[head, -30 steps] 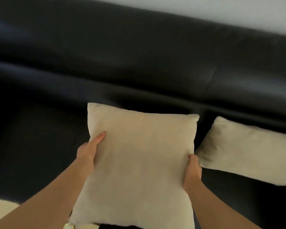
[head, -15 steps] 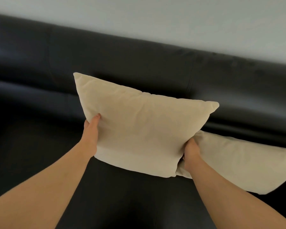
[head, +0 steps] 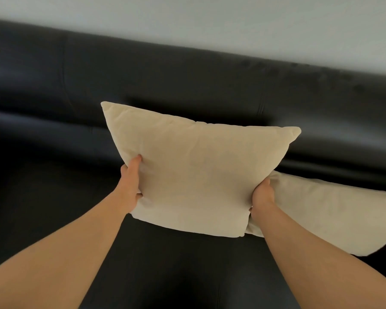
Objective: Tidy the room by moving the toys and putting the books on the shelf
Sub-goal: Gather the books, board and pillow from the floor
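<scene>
Head view, black sofa (head: 187, 90), pale wall (head: 210, 23), left hand (head: 130, 186), right hand (head: 262, 197) gripping cushion (head: 198, 175)

There is one view only, taken from the person's head, looking forward and steeply down along both bare forearms, which enter from the bottom corners and meet mid-frame. It sits close: the left hand (head: 130, 186) and right hand (head: 261, 197) fill the centre, with a beige cushion (head: 198, 175) between the fingers. Beyond the fingertips lie the black sofa (head: 187, 85) backrest and, farther up, a strip of pale wall (head: 210, 23). The horizon tilts, dropping toward the right-hand side. The wide lens bends the sofa edges. No second view shares the scene.
</scene>
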A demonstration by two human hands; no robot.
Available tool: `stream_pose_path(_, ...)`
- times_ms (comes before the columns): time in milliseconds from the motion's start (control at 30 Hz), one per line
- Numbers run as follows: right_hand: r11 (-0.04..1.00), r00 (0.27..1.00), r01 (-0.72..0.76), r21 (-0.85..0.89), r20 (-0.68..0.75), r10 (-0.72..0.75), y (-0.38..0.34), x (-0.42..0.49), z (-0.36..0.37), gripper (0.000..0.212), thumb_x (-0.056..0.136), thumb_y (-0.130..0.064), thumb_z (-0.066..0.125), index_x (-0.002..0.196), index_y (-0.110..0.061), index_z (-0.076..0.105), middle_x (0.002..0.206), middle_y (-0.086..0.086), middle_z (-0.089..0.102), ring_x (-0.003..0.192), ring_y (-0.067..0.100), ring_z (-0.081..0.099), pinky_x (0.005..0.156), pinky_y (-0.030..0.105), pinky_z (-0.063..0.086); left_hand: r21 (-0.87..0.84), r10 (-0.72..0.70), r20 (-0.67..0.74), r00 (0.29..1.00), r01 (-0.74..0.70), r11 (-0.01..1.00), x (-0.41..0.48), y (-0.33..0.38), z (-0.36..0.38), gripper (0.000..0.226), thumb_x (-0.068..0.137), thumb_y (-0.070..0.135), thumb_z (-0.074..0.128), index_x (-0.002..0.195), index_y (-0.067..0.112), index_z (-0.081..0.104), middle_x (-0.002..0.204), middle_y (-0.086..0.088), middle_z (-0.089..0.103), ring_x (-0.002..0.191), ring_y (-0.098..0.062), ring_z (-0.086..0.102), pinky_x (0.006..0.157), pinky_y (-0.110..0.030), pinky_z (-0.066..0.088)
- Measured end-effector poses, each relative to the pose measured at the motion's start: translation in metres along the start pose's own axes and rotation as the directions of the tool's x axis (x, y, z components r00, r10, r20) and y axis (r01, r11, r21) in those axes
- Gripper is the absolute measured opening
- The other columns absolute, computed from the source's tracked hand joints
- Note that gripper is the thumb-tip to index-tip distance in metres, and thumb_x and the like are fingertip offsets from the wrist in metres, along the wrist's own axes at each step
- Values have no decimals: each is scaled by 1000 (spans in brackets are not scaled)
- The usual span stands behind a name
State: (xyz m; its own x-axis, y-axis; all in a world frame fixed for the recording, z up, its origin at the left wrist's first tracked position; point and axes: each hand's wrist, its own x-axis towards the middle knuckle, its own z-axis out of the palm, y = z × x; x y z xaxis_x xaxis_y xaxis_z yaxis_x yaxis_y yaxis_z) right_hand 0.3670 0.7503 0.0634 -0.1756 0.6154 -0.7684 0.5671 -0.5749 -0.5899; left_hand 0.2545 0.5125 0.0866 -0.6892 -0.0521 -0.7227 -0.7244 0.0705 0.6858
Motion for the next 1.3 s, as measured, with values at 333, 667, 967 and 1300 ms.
stream_pose_path(333, 999, 997, -32, -24, 64, 33, 26, -51, -18, 44, 94, -19, 43, 138, -19, 43, 137, 2, 48, 124, 27, 46, 98, 42, 40, 381, -48, 125, 991, -3, 925, -30, 16, -37, 61, 87, 43, 56, 139, 21, 34, 136, 2, 46, 126, -28, 43, 105, -49, 34)
stream_pose_path(667, 971, 943, 140, -196, 325, -70, 62, -146, -43, 36, 96, -21, 49, 131, -15, 48, 131, 6, 50, 119, 26, 49, 93, 36, 43, 462, 23, 129, 991, -80, 883, -139, -28, -68, 38, 96, 22, 46, 132, 12, 43, 115, -3, 56, 110, -19, 54, 101, -41, 41)
stream_pose_path(967, 925, 931, 140, -354, 364, -1, 151, -208, -114, 30, 94, -19, 52, 123, -9, 48, 124, 8, 53, 109, 22, 52, 89, 35, 46, 324, 35, 88, 995, -62, 944, -261, -131, -93, 28, 96, 21, 47, 124, 14, 49, 116, -3, 60, 102, -15, 57, 95, -37, 45)
stream_pose_path(1300, 868, 926, 145, -475, 373, 50, 232, -267, -110, 17, 94, -20, 54, 108, -13, 49, 115, 8, 57, 102, 20, 55, 88, 34, 48, 253, -21, 20, 1000, 15, 967, -295, -199, -173, 21, 95, 19, 48, 114, 14, 55, 108, -3, 62, 99, -16, 59, 87, -33, 45)
